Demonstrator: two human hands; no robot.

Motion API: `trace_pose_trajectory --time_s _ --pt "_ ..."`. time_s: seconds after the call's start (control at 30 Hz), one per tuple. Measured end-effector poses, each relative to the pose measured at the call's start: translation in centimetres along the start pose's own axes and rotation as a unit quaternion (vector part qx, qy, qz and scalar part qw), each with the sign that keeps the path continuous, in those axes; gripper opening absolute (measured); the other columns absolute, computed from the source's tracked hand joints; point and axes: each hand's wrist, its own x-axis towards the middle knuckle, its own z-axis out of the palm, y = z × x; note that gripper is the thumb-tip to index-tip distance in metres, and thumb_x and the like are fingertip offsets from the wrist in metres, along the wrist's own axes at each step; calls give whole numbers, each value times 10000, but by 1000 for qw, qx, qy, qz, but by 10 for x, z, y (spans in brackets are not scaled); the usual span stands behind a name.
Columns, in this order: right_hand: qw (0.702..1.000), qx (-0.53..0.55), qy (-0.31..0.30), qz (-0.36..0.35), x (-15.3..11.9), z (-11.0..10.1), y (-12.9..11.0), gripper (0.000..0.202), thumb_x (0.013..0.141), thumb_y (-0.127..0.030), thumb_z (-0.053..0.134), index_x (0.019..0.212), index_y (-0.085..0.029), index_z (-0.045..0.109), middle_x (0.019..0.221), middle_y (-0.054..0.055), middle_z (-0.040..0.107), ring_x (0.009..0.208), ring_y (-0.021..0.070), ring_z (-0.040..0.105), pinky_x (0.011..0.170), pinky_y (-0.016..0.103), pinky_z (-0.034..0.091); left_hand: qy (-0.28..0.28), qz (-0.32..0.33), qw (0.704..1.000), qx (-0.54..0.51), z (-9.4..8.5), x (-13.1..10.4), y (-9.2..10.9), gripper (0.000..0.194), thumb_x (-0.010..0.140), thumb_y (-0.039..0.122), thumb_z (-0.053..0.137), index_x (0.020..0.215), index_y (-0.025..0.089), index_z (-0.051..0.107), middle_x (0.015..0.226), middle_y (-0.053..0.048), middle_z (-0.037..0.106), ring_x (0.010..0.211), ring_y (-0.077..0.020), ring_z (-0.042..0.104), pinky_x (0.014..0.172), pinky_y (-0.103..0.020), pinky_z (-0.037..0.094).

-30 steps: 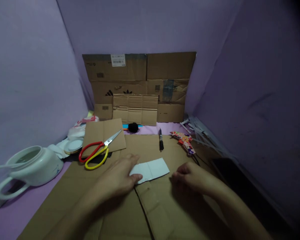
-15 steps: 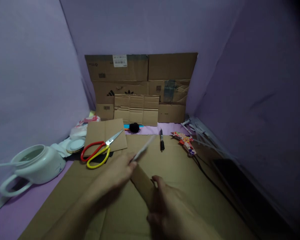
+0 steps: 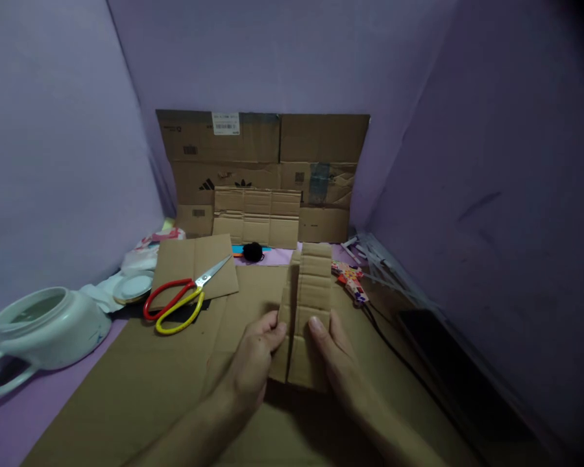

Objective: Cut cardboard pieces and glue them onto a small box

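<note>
My left hand pinches a narrow cardboard strip between thumb and fingers. Beside it, my right hand grips a creased cardboard strip, its thumb flat on the front face. Both strips stand upright side by side above the cardboard mat, a thin dark gap between them. Whether they join at the back or bottom I cannot tell. To the left, scissors with one red and one yellow handle lie with their blades over a square cardboard piece.
At far left stands a white teapot, near a round lid. A floral glue gun with a black cord lies right, by clear sticks and a dark flat panel. Black yarn sits before propped cardboard.
The cardboard has been raised upright and now faces me as two strips, one in each hand. My hands have come level, side by side. The view has shifted slightly right.
</note>
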Motion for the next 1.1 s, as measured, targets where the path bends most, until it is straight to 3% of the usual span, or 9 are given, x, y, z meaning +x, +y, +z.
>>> trace_pose_trajectory --time_s 0.17,0.33,0.43,0.57,0.7,0.87,1.0,1.1 --pt "990 -101 96 1 -1 3 11 323 828 -549 482 880 -232 439 887 43 614 872 231 586 761 355 455 -27 30 999 -6 6 -6 -11 378 841 354 565 1178 183 587 1126 -79 668 1104 -260 568 959 -370 414" --pt "992 -79 83 -51 0 7 8 543 814 -454 556 1246 -215 331 1210 109 557 1109 243 535 928 384 399 -75 68 991 91 3 -7 -10 428 875 388 520 1244 175 543 1258 -92 586 1223 -269 463 1043 -381 330" --pt "997 16 47 -64 2 6 1 606 789 -409 606 1306 -235 344 1313 85 516 1200 230 479 993 365 361 -105 81 982 136 0 -5 -8 426 866 350 530 1253 172 528 1256 -90 583 1189 -272 487 1010 -375 365" --pt "967 249 -24 42 11 -3 -17 416 791 -417 594 1147 -208 546 1111 67 668 1043 242 601 894 373 453 -117 67 974 182 -1 -6 -8 379 878 338 490 1209 163 546 1159 -86 622 1065 -252 550 924 -347 415" --pt "917 371 -44 140 18 -15 -28 353 781 -436 599 974 -145 648 884 87 731 844 235 672 835 392 489 -122 49 965 227 4 -9 -10 336 838 348 517 1078 124 585 1001 -88 636 899 -229 563 795 -312 440" --pt "879 447 -72 149 21 -18 -26 275 735 -325 674 950 -157 644 696 14 680 654 154 649 737 334 516 -150 1 967 208 9 -11 -15 372 794 410 565 1042 132 560 955 -81 626 847 -213 550 706 -283 440" --pt "875 456 -78 141 21 -17 -24 237 733 -336 694 900 -176 636 606 -34 605 563 112 588 641 279 512 -127 -50 975 175 9 -12 -21 471 745 428 644 1101 143 525 1004 -96 634 890 -220 577 722 -289 463" --pt "882 444 -79 136 20 -17 -24 251 729 -350 708 894 -175 637 620 -28 627 565 109 596 630 272 510 -123 -110 976 140 7 -12 -26 530 612 434 750 1002 136 548 838 -72 660 723 -185 606 644 -275 479"
